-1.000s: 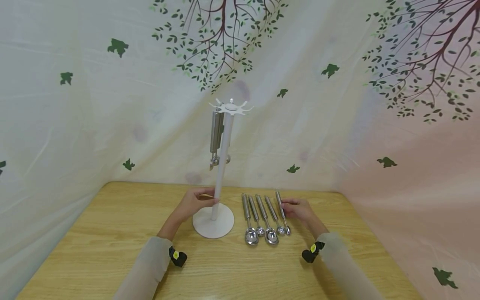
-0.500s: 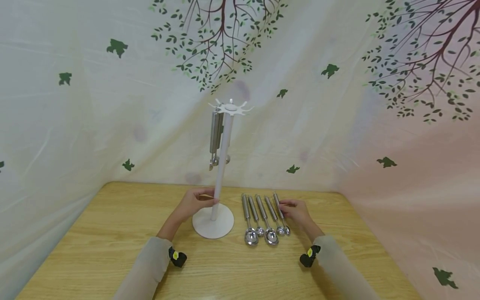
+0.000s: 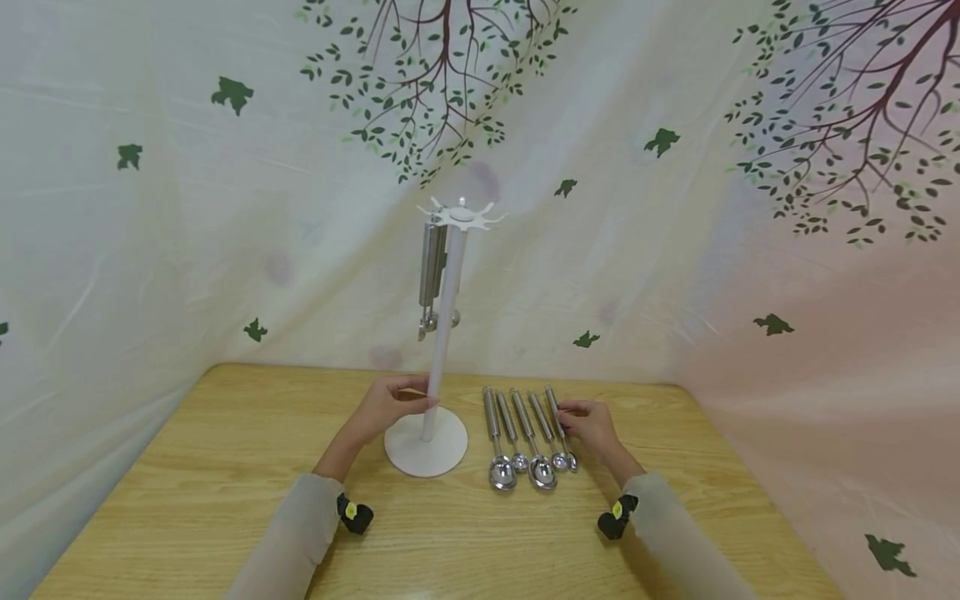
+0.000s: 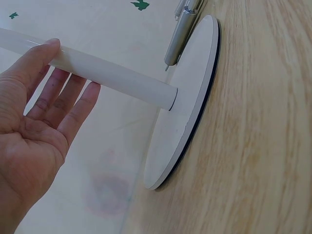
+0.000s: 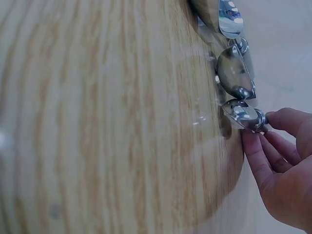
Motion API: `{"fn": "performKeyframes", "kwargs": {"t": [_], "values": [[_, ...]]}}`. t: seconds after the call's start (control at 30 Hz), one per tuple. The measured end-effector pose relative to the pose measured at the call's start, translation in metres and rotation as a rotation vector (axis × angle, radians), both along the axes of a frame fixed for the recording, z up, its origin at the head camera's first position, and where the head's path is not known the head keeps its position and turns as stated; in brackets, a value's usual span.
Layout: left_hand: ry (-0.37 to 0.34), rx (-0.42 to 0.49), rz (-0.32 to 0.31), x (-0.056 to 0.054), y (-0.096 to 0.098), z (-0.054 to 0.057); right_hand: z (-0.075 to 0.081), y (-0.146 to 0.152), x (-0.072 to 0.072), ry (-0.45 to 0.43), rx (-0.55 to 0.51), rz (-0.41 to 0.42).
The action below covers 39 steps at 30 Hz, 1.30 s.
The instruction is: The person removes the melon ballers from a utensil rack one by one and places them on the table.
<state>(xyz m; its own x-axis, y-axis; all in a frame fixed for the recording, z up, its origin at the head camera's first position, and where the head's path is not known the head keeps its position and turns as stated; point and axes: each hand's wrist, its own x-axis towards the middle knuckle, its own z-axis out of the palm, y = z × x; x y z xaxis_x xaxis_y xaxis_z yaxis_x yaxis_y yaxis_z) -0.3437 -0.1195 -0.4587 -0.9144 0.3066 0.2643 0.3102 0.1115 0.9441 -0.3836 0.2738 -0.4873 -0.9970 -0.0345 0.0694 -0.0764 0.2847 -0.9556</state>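
My left hand (image 3: 386, 408) holds the white pole (image 3: 443, 342) of an upright stand low down, just above its round base (image 3: 411, 454). In the left wrist view the thumb lies on one side of the pole and the fingers on the other. Several metal scoops (image 3: 528, 429) lie in a row on the table, handles pointing away. My right hand (image 3: 595, 423) pinches the handle of the small scoop (image 3: 553, 408) at the right end. Its shiny bowl (image 5: 241, 116) shows next to my fingertips in the right wrist view, close beside the neighbouring bowl (image 5: 234, 73).
More metal utensils (image 3: 431, 267) hang from the left side of the stand's hooked top (image 3: 462, 217). The wooden table (image 3: 480, 542) reaches back to a pale cloth (image 3: 330, 250) printed with branches and leaves.
My right hand has shifted slightly left with the small scoop, which now lies nearer and more parallel to its neighbour. The left hand and the stand have stayed in place.
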Motion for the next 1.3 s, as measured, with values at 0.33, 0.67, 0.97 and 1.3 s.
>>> {"fn": "performKeyframes", "kwargs": {"t": [0.33,0.67,0.97,1.3], "values": [[-0.015,0.001,0.001,0.001,0.000,0.002,-0.002,-0.005,-0.004,-0.046,0.129,-0.078],[-0.013,-0.005,0.003,0.003,0.000,0.002,0.002,-0.008,0.001,-0.045,0.155,-0.078],[-0.022,-0.015,0.016,0.005,0.001,0.001,0.002,-0.011,0.002,-0.031,0.200,-0.079],[-0.028,-0.011,0.012,0.006,0.000,0.002,0.003,-0.014,0.003,-0.033,0.216,-0.084]]}}
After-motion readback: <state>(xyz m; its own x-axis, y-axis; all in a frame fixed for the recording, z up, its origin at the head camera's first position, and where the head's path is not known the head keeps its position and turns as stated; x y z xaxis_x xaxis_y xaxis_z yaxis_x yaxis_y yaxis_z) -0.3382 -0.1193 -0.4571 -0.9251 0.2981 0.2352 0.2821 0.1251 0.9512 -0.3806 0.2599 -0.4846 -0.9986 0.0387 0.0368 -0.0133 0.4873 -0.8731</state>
